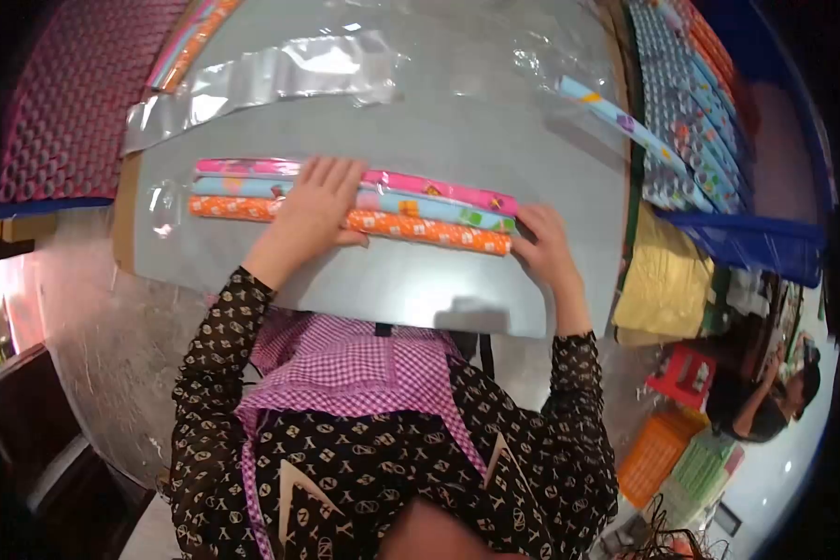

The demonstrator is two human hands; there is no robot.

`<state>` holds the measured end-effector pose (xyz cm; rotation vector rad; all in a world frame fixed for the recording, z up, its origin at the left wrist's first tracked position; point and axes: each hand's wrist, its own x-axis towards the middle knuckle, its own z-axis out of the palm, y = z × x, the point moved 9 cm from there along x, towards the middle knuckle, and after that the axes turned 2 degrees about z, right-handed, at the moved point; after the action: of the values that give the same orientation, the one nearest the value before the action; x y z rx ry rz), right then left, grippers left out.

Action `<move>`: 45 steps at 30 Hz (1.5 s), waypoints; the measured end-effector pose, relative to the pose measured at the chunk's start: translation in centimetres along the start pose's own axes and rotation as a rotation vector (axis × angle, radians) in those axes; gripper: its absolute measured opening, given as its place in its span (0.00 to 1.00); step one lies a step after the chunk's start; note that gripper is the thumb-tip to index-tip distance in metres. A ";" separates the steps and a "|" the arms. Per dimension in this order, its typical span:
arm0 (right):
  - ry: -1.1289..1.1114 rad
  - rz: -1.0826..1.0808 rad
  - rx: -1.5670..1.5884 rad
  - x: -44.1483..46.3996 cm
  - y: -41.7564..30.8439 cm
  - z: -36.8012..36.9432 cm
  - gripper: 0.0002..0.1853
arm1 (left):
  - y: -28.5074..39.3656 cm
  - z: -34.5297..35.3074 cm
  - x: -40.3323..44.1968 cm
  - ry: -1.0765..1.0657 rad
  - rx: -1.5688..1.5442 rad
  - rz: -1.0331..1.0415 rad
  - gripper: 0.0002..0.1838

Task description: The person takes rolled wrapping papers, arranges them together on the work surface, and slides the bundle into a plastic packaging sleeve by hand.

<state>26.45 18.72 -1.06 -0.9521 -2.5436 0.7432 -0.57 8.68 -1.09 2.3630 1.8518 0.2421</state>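
Observation:
Three patterned rolls lie side by side on the grey table [392, 289]: a pink roll [429, 189], a light blue roll [406, 205] and an orange roll [420, 230]. Clear plastic shines over parts of them. My left hand [322, 205] lies flat across all three, left of their middle, fingers extended and thumb apart at the orange roll's lower edge. At the rolls' right end is my right hand [543, 245], its fingers and thumb spread around the ends.
Clear plastic film [280, 75] lies across the table's far side. A single light blue roll [625, 124] slants at the right edge. Stacked rolls [84, 103] fill the left, more [691, 112] the right. Another person [765, 401] is at the far right.

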 end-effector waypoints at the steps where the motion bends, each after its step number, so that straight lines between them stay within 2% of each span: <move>1: 0.025 0.043 0.030 0.1 0.3 -0.1 0.25 | -0.6 -0.2 0.2 0.004 0.028 -0.022 0.57; 3: 0.035 0.161 0.104 -0.6 1.4 0.8 0.21 | 0.0 -0.6 -0.2 0.078 -0.029 0.030 0.55; 7: -0.024 0.115 0.053 -0.4 1.1 1.5 0.19 | -0.2 -0.7 -0.4 0.080 0.011 0.007 0.53; 9: 0.035 0.103 0.022 0.0 0.8 1.0 0.19 | 0.1 -1.3 -0.3 0.099 -0.002 0.067 0.51; 10: -0.022 0.157 0.034 0.0 1.6 1.6 0.19 | -0.3 -1.5 -0.4 0.098 0.016 0.038 0.51; 13: 0.063 0.104 0.092 0.4 1.1 1.3 0.18 | -0.2 -1.8 -0.5 0.128 0.003 0.081 0.52; 17: 0.023 0.069 0.054 1.2 -0.7 0.9 0.17 | 0.8 -2.0 -0.2 0.140 0.000 0.103 0.52; 21: -0.013 0.083 0.092 1.1 0.8 1.9 0.16 | 2.0 -1.7 0.5 0.189 0.006 0.116 0.52; 24: 0.043 0.029 0.137 1.1 0.9 1.6 0.17 | 3.5 -1.1 1.6 0.108 -0.044 0.109 0.52; 27: 0.014 0.081 0.168 1.5 0.5 1.7 0.16 | 4.9 -0.6 2.5 0.170 -0.033 0.129 0.52; 29: 0.035 -0.009 0.148 1.8 0.4 2.0 0.15 | 5.5 -0.6 2.8 0.197 -0.015 0.127 0.51; 33: 0.077 -0.031 0.161 2.3 0.2 2.0 0.13 | 6.6 0.3 3.8 0.190 0.002 0.110 0.51; 35: 0.055 0.001 0.218 2.2 1.9 2.9 0.13 | 7.6 -0.2 3.9 0.260 0.035 0.134 0.51; 37: 0.052 -0.071 0.175 2.6 0.5 2.6 0.13 | 7.8 -0.1 4.4 0.270 0.040 0.129 0.50; 45: 0.030 -0.024 0.161 2.2 1.3 3.5 0.10 | 8.7 0.8 4.8 0.202 0.063 0.115 0.52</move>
<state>23.91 19.82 -4.44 -0.8717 -2.4227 0.9039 8.95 11.30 0.06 2.5769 1.8319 0.4567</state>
